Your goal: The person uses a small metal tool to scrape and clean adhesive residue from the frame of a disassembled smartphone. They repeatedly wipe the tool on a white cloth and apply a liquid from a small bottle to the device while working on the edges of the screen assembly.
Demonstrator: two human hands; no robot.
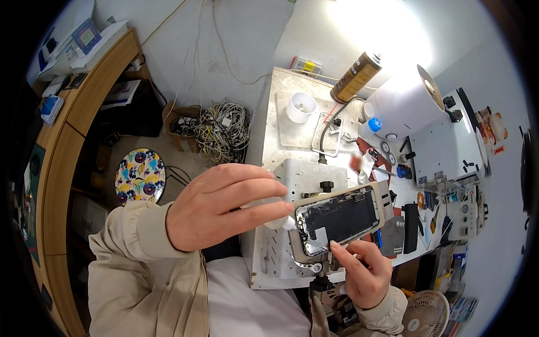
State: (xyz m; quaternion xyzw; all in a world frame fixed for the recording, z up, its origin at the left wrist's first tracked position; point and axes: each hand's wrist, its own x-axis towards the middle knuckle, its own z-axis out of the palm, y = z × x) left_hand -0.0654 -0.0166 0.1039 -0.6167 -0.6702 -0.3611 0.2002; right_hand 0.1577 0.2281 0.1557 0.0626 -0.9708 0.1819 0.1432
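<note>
A phone screen assembly (349, 216) with a black back and a light metal frame lies tilted in a beige holder (299, 247) on a metal clamp stand. My left hand (222, 205) reaches in at the screen's left end, fingers long and curved over a whitish, rounded, bottle-like thing (276, 219). Its narrow end points at the screen; my thumb is hidden. At the lower edge of the screen my right hand (366, 272) pinches a thin metal tool (318, 245), its tip against the screen's lower left part. The tool's exact kind is too small to make out.
Behind the stand are a white cup (301, 107), a brown spray can (357, 77) and a blue-capped bottle (370, 127). Small tools crowd the right side near a black box (411, 227). A fan (425, 314) stands lower right; bundled cables (222, 135) and a flowered stool (140, 176) are left.
</note>
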